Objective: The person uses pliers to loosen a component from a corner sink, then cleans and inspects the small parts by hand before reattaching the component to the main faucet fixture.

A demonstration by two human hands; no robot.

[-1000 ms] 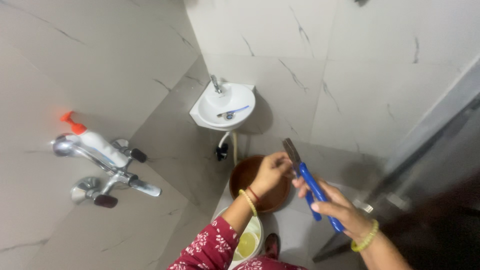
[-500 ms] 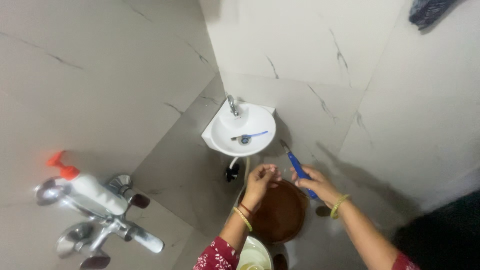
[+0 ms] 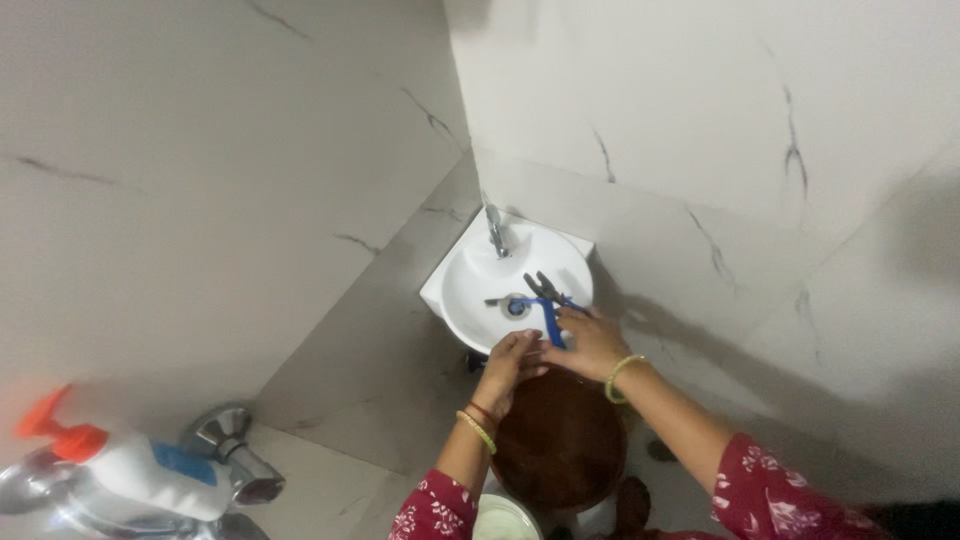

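My right hand (image 3: pixel 592 343): fingers clenched round the blue handles of the pliers (image 3: pixel 546 300); dark metal head points away from me, over the basin bowl. Handles partly hidden under my fingers, so can't tell how far the pliers' head is spread. Yellow-green bangle on that wrist.

My left hand (image 3: pixel 510 365): fingers curled, just beside the right hand at the near rim of the basin. Fingertips hidden behind the hand; can't tell if they grip anything. Bangles at wrist, red patterned sleeve below.

Basin (image 3: pixel 470 290): small, white, rounded, fixed in the wall corner. Chrome tap (image 3: pixel 495 230) at its back edge. Drain w/ a bluish ring mid-bowl, partly covered by the pliers.

Brown round container (image 3: pixel 558 445): directly under my forearms, below the basin; far edge hidden by my hands. Whitish round item (image 3: pixel 505 520) next to it, cut off at frame bottom, kind unclear.

Bottle (image 3: pixel 130 470): bottom left, white body, blue label patch, orange-red pump top, lying tilted on chrome mixer fittings (image 3: pixel 235 460); both cut off by frame edge. Label print too blurred to make out.

Walls: pale marble-look tile w/ dark veins; grey tile strip below.
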